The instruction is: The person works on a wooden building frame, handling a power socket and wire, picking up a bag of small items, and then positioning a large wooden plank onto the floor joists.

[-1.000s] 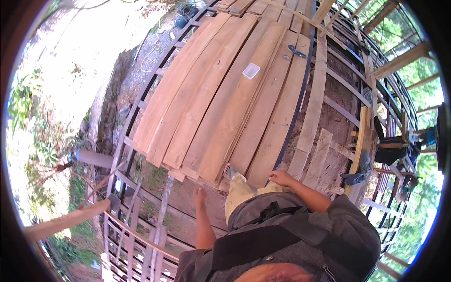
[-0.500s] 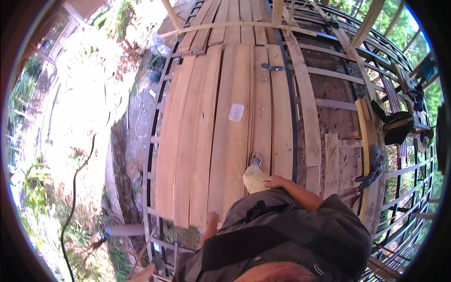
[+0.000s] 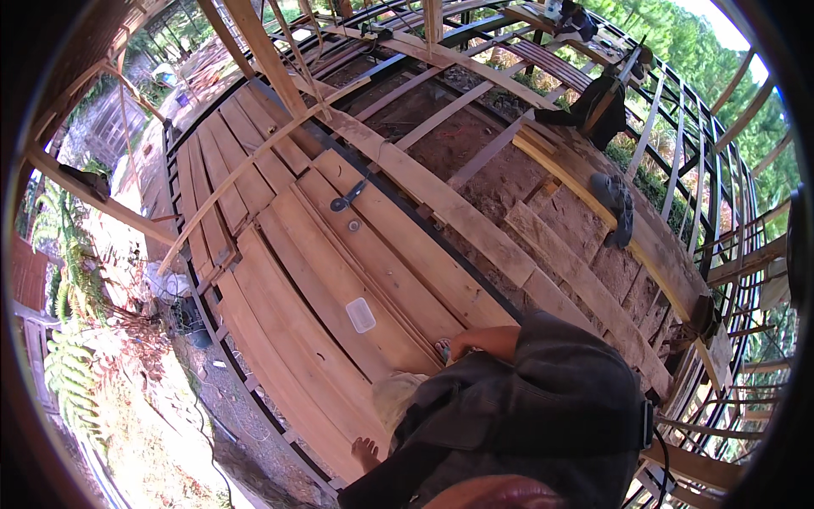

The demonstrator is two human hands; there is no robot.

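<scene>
Vs. last frame, view's swung R & L hand [image 3: 366,454] and R hand [image 3: 458,346] are nearer the tub [image 3: 360,316]. Planks [image 3: 271,305] lie side by side, below both hands. L's fingers are spread, nothing in them; R's I can't tell (too small, partly turned away). Tub sits on the planks, dark tool [image 3: 348,197] farther up, beam [image 3: 564,170] off to the R.

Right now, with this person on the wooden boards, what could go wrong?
The white container sits on the boards near the sandalled foot, so it might get kicked or stepped on. Off to the right, bare soil shows between spaced beams; a misstep there could drop a foot through.
</scene>
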